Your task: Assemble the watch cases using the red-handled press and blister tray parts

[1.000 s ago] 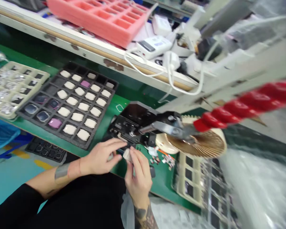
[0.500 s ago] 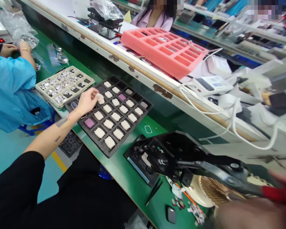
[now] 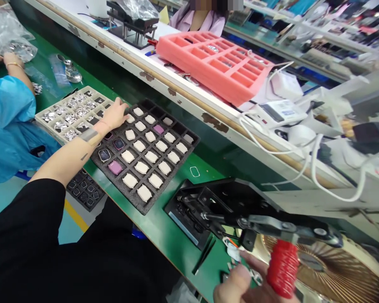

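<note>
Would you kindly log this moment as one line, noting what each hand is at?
left hand: at black foam tray, white pads | right hand: on red lever grip, black hand press

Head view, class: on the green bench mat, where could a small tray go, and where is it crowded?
Bare green mat shows between the black foam tray and the black hand press, with a white outline piece on it. It is crowded below the press, around tweezers, scraps and the right hand.
</note>
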The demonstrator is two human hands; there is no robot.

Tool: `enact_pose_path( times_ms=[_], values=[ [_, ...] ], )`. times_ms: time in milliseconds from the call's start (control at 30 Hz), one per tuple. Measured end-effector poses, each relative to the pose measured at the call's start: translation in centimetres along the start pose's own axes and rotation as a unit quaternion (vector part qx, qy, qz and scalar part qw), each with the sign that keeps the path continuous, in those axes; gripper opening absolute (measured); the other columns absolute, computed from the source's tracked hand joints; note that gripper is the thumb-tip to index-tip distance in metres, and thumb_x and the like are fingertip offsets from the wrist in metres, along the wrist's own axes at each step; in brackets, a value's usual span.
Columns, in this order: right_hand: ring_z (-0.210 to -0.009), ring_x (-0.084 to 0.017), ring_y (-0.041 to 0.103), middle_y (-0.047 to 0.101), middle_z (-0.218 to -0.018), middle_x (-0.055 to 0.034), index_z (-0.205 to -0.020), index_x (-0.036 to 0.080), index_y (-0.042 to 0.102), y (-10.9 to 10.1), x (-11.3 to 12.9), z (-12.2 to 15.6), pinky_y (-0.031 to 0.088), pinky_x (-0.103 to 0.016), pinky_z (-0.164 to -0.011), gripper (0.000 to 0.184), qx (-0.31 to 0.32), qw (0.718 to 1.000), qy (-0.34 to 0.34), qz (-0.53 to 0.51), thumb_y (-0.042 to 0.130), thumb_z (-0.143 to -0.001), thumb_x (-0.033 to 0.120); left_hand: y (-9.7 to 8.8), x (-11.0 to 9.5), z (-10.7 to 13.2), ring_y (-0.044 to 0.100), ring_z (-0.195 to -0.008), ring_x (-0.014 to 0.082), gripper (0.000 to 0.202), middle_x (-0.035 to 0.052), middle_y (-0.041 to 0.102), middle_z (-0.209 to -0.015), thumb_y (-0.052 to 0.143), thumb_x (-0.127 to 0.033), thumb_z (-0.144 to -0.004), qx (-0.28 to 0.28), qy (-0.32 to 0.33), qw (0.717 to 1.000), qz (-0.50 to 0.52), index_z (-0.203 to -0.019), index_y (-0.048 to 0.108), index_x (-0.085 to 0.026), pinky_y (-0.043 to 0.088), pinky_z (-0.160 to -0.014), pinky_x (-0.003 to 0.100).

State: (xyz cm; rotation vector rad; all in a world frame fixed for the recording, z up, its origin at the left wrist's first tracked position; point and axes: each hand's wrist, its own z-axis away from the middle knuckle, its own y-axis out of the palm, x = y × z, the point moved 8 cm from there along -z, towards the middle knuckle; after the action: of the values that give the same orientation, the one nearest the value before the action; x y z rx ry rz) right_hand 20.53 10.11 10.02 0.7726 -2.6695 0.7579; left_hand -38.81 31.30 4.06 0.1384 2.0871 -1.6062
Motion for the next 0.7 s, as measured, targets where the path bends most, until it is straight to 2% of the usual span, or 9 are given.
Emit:
enact_pose_path(
  times_ms=[67,167,200,267,400,500,600,633,700],
  values=[
    [-0.085,-0.027,0.072,0.076,-0.098,-0.0130,-0.114,0.019,0.075,0.4,-1.3,2.8,0.057,-0.044,-0.081,0.031,0.139,0.987,0.038,0.072,0.066,-0.098,0.044,-1.3,-1.0,1.8,0.061,-0.126,0.0354,0.038,0.0196,0.061,-0.141,0.063,-0.019,-0.094,0.017,0.057,0.998,-0.038,-0.127,0.080,-0.012,0.047,-0.114,0.048],
    [-0.085,-0.025,0.070,0.077,-0.099,-0.0123,-0.126,0.015,0.075,1.6,-2.2,7.2,0.049,-0.037,-0.074,0.044,0.304,0.932,-0.077,0.184,0.058,-0.105,0.050,-1.1,-2.5,6.6,0.066,-0.119,0.0295,0.036,0.0109,0.074,-0.123,0.051,-0.014,-0.094,0.153,0.182,0.970,-0.048,-0.105,0.086,-0.020,0.046,-0.117,0.044],
    [-0.083,-0.025,0.069,0.075,-0.095,-0.0115,-0.131,0.014,0.074,2.0,-2.7,8.5,0.046,-0.036,-0.070,0.049,0.345,0.910,-0.104,0.207,0.055,-0.106,0.052,-0.7,-2.7,8.4,0.067,-0.117,0.0287,0.039,0.0087,0.076,-0.124,0.051,-0.014,-0.094,0.197,0.207,0.957,-0.052,-0.107,0.086,-0.022,0.046,-0.117,0.043],
    [-0.078,-0.024,0.066,0.072,-0.087,-0.0093,-0.138,0.012,0.071,2.8,-3.7,10.4,0.043,-0.034,-0.067,0.052,0.389,0.880,-0.119,0.243,0.052,-0.107,0.050,-0.3,-2.6,11.1,0.066,-0.118,0.0307,0.043,0.0082,0.076,-0.134,0.051,-0.017,-0.094,0.219,0.223,0.947,-0.074,-0.119,0.086,-0.023,0.048,-0.114,0.045],
    [-0.081,-0.022,0.070,0.076,-0.093,-0.0104,-0.144,0.010,0.069,3.3,-5.0,11.8,0.044,-0.032,-0.069,0.050,0.411,0.880,-0.037,0.236,0.048,-0.105,0.033,-0.1,-2.4,13.3,0.062,-0.120,0.0353,0.044,0.0127,0.073,-0.138,0.049,-0.027,-0.102,0.154,0.209,0.961,-0.099,-0.129,0.083,-0.021,0.050,-0.111,0.052],
    [-0.079,-0.021,0.071,0.081,-0.103,-0.0097,-0.133,0.018,0.078,1.3,-6.9,12.2,0.047,-0.031,-0.070,0.045,0.380,0.900,0.130,0.173,0.053,-0.102,0.041,-1.3,-3.2,14.3,0.063,-0.127,0.0340,0.045,0.0139,0.074,-0.137,0.042,-0.032,-0.111,0.076,0.179,0.979,-0.063,-0.129,0.081,-0.019,0.050,-0.115,0.051],
    [-0.095,-0.023,0.078,0.083,-0.110,-0.0087,-0.125,0.022,0.081,-1.7,-8.9,13.0,0.058,-0.034,-0.085,0.042,0.281,0.902,0.328,0.007,0.062,-0.101,0.051,-2.7,-6.1,17.4,0.071,-0.123,0.0283,0.036,0.0142,0.076,-0.131,0.050,-0.036,-0.114,-0.014,0.111,0.989,0.098,-0.131,0.075,-0.016,0.054,-0.114,0.046],
    [-0.101,-0.025,0.079,0.083,-0.112,-0.0092,-0.127,0.023,0.081,-2.2,-8.9,13.2,0.060,-0.036,-0.092,0.042,0.251,0.896,0.362,-0.056,0.065,-0.100,0.051,-2.1,-7.7,19.1,0.075,-0.114,0.0246,0.033,0.0122,0.078,-0.126,0.054,-0.035,-0.114,-0.008,0.085,0.979,0.184,-0.133,0.073,-0.017,0.059,-0.106,0.042],
    [-0.102,-0.025,0.080,0.082,-0.109,-0.0097,-0.123,0.023,0.081,-2.7,-7.9,12.7,0.063,-0.039,-0.095,0.037,0.205,0.903,0.351,-0.141,0.076,-0.095,0.046,0.4,-12.2,23.2,0.079,-0.092,0.0206,0.031,0.0120,0.079,-0.118,0.057,-0.035,-0.114,0.058,0.052,0.921,0.381,-0.136,0.069,-0.017,0.064,-0.081,0.035]
  ],
)
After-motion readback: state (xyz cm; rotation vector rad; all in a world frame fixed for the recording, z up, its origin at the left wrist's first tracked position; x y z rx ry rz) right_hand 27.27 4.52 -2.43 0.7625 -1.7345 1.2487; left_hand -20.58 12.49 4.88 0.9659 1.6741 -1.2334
